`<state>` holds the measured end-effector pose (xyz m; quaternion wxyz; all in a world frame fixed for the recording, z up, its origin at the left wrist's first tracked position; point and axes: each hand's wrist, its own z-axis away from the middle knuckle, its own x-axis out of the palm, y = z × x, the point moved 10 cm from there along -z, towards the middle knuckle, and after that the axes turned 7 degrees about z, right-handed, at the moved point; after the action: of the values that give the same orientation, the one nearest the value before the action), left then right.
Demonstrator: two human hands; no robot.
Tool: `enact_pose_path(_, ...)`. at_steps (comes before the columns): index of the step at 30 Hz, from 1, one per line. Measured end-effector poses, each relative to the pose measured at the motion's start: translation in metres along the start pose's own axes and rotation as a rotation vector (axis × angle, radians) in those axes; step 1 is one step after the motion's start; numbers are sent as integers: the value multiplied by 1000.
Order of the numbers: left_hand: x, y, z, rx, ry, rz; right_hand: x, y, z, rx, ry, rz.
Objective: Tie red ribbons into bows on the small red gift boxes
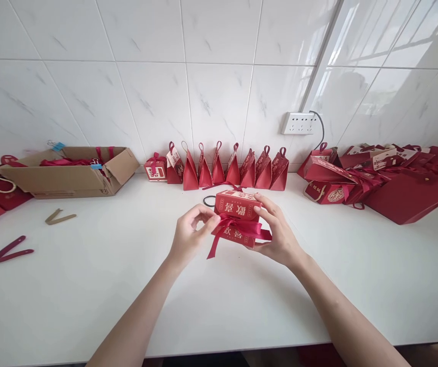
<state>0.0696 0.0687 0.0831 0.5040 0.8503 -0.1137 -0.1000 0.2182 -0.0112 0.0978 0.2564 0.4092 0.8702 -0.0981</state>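
Note:
In the head view a small red gift box with pale printed characters is held up over the white table. A dark red satin ribbon is tied around it in a bow, with one tail hanging down at the left. My right hand grips the box from its right side, thumb and fingers at its top and bottom edges. At the left end of the bow, my left hand pinches the ribbon between thumb and finger. A black ring-shaped loop lies just behind the box.
Several red triangular boxes with loops stand along the tiled wall. A cardboard box holding red ribbons sits at the back left. Red boxes and bags pile up at right, under a power socket. Two folded strips lie at left.

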Motion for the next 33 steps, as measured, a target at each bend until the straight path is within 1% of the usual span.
enact_pose_path(3, 10, 6, 5, 108, -29, -36, 2, 1, 1, 8, -13, 2)
enact_pose_path(5, 13, 4, 7, 119, -16, -78, 3, 3, 2, 12, -15, 9)
enact_pose_path(6, 11, -1, 6, 88, 10, -80, 3, 3, 2, 11, -16, 13)
enact_pose_path(9, 0, -20, 5, -83, 110, -2, 3, 4, 3, 9, -14, 18)
enact_pose_path(11, -4, -27, 3, -155, 131, 59, 3, 5, 3, 10, -11, 13)
enact_pose_path(15, -6, -26, 2, -168, 137, 88, 5, 4, 3, 8, -24, 8)
enact_pose_path(18, -4, -29, 3, -223, 117, 1, 5, 3, 3, 14, -27, 11)
enact_pose_path(20, -2, -27, 3, -212, 93, -41, 5, 3, 2, 21, -28, 6)
enact_pose_path(23, -1, -17, 3, -89, 102, -47, 7, 3, 3, 30, -40, -2)
enact_pose_path(25, -1, -4, 4, 53, 120, -84, 9, 3, 3, 35, -50, -9)
enact_pose_path(27, 4, 16, 10, 282, 110, -166, 10, 3, 4, 35, -54, -17)
enact_pose_path(30, 24, 45, 30, 672, 13, -365, 9, 1, 3, 29, -41, -25)
enact_pose_path(31, 31, 49, 37, 770, -24, -438, 8, 1, 3, 29, -33, -27)
enact_pose_path(33, 41, 52, 47, 888, -71, -549, 7, 0, 2, 31, -21, -31)
